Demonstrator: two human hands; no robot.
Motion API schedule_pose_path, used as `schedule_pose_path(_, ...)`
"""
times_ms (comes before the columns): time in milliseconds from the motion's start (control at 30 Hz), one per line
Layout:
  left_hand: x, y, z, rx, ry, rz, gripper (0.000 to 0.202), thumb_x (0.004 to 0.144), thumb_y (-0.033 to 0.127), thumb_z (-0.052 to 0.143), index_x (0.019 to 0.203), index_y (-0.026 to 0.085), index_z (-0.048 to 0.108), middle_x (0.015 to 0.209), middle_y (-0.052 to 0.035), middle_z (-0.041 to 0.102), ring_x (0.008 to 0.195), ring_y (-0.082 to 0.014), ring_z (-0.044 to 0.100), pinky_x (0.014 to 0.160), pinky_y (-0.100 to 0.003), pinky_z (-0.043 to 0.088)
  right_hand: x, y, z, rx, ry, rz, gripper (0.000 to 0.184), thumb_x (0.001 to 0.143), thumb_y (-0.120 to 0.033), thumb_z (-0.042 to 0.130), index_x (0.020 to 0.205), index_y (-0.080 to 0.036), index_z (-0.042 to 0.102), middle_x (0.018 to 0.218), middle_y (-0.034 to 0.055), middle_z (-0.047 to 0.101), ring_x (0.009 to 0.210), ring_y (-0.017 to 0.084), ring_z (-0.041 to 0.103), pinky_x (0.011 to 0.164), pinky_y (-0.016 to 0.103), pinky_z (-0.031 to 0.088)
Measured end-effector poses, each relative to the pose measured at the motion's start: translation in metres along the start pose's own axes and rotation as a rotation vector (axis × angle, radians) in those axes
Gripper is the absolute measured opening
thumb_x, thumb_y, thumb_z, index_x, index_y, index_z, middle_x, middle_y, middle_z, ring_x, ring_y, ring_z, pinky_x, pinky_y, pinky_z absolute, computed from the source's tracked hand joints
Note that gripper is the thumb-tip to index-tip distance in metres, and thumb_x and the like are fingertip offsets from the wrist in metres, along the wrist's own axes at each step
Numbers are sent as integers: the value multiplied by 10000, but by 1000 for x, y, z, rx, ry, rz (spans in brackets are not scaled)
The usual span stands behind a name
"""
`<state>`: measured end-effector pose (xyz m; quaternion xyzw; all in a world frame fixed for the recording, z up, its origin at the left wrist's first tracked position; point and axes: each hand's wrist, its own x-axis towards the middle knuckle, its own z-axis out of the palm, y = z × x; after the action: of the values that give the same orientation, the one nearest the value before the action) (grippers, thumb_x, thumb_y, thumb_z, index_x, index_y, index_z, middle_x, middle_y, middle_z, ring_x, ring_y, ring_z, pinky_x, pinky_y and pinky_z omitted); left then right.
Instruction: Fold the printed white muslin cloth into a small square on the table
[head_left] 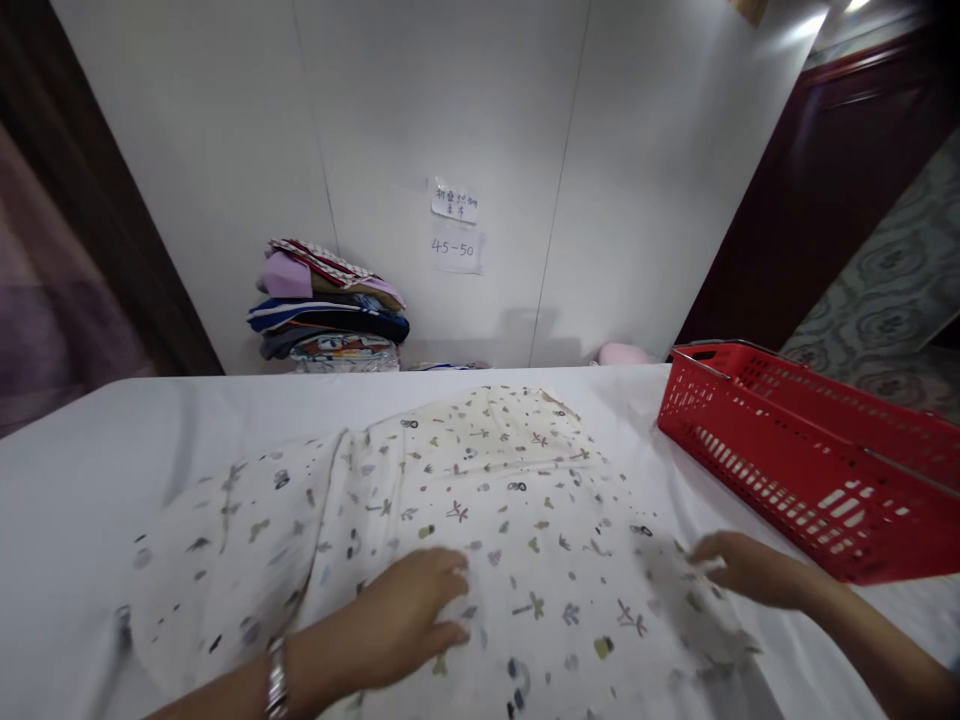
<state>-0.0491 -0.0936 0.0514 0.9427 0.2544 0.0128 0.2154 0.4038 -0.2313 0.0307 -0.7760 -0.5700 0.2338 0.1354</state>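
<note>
A cream cloth printed with small palm trees, leaves and other motifs lies spread over the white table, creased and layered toward its left side. My left hand, with a silver bracelet at the wrist, is over the cloth's lower middle. Its fingers are bent, with a gap between thumb and fingers and nothing held. Near the cloth's right edge, my right hand is slightly blurred, its thumb and fingertips apart. The cloth beside it is smeared by motion. Below, the cloth's near edge runs out of the picture.
A red perforated basket with metal handles stands on the table's right. Behind the white table, a stack of folded clothes sits against the wall. Paper notes hang on the wall. A pink object shows at the far edge.
</note>
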Motion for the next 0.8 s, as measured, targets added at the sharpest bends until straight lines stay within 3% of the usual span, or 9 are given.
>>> schedule_pose_path(67, 35, -3, 4, 50, 82, -27, 354, 833, 405, 547, 1119, 208, 616, 1353, -102, 494, 1229, -281, 454, 1025, -447, 369, 36, -29, -10, 23, 29, -129, 274, 647, -304, 570, 847, -263, 753, 965, 38, 722, 903, 264, 653, 836, 350, 492)
schedule_pose_path(167, 67, -20, 31, 97, 198, -76, 448, 872, 445, 480, 1241, 198, 540, 1450, -113, 377, 1327, -298, 339, 1102, -508, 253, 104, -70, -11, -26, 87, -261, 313, 821, -326, 460, 977, -238, 716, 1071, 29, 694, 975, 234, 634, 874, 328, 473)
schedule_pose_path(267, 74, -35, 58, 84, 213, -109, 529, 903, 507, 381, 1335, 212, 454, 1485, -90, 321, 1373, -282, 260, 1125, -516, 222, 177, -104, 0, -201, 274, -175, 341, 879, -271, 419, 1112, -177, 650, 1190, 78, 634, 1088, 226, 575, 934, 300, 421)
schedule_pose_path(433, 68, -46, 75, 120, 286, -80, 517, 908, 508, 382, 1361, 263, 421, 1485, -44, 325, 1365, -273, 283, 1119, -510, 262, 281, -141, 26, -249, 365, -118, 349, 870, -131, 410, 1175, -144, 579, 1252, 144, 549, 1181, 279, 469, 956, 366, 373)
schedule_pose_path(533, 69, -53, 80, 172, 341, -21, 498, 902, 465, 427, 1361, 274, 421, 1476, -42, 337, 1341, -272, 333, 1093, -491, 327, 325, -148, 43, -235, 409, -72, 384, 831, -21, 393, 1150, -137, 573, 1246, 171, 516, 1218, 298, 404, 961, 418, 343)
schedule_pose_path(633, 72, -59, 85, 198, 362, 11, 505, 887, 454, 462, 1361, 288, 414, 1468, -40, 346, 1321, -275, 370, 1067, -492, 373, 356, -142, 53, -178, 411, -48, 325, 850, -20, 413, 1087, -140, 599, 1215, 171, 527, 1222, 288, 396, 972, 433, 338)
schedule_pose_path(733, 72, -60, 88, 190, 387, 24, 542, 865, 454, 501, 1374, 301, 390, 1460, -39, 357, 1309, -277, 389, 1055, -496, 392, 375, -127, 47, -76, 391, -28, 203, 905, -181, 501, 1082, -153, 597, 1171, 120, 562, 1110, 239, 507, 929, 427, 419)
schedule_pose_path(800, 72, -60, 88, 196, 389, 25, 547, 862, 448, 508, 1374, 300, 385, 1459, -40, 357, 1308, -278, 390, 1050, -500, 400, 382, -117, 36, 10, 397, -35, 273, 910, -308, 531, 1144, -172, 563, 1183, 87, 558, 1023, 204, 562, 871, 414, 479)
